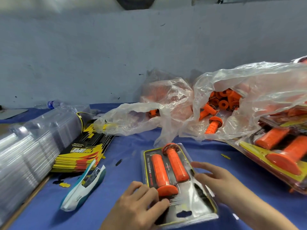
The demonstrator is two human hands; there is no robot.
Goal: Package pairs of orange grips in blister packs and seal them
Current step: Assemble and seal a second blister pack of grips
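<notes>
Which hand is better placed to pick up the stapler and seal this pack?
Probably the left hand: the stapler lies left of the pack, nearest that hand. The right hand rests on the pack's right edge, farther away.

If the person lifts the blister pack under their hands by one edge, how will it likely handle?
It probably flexes somewhat: the blister pack is thin clear plastic over card. It is likely heavier toward the far end, where the two grips sit. Its glossy shell may slide readily on the blue cloth if pushed.
</notes>
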